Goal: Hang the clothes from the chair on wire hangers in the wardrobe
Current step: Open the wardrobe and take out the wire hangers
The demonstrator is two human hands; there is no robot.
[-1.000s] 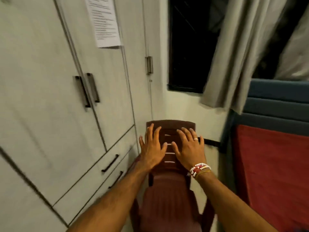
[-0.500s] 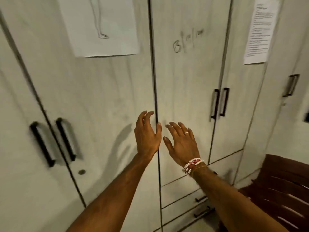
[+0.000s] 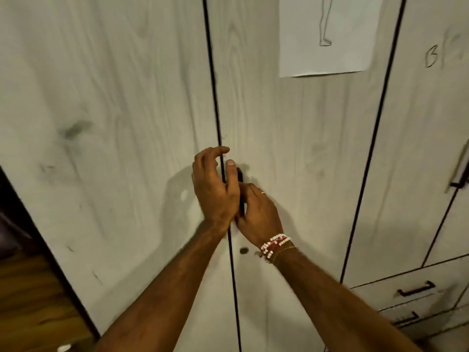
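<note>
Broadly, the pale wood-grain wardrobe (image 3: 127,123) filled the frame, its doors closed, with a sheet of paper (image 3: 327,34) stuck at the upper right and drawers (image 3: 380,294) at the lower right. At centre, the left hand (image 3: 212,191) curled over the door seam; whether it gripped anything could not be told. Touching it, the right hand (image 3: 260,212) wrapped its fingers round a dark handle (image 3: 240,175), a beaded bracelet (image 3: 275,243) on its wrist

The right wrist (image 3: 265,231) carries a stack of white and red beaded bracelets (image 3: 275,243) with a thin golden cord (image 3: 285,251) just behind them, a slim pale ring (image 3: 263,192) sits on one finger of the right grip (image 3: 258,212), and both forearms (image 3: 162,288) show bare.
</note>
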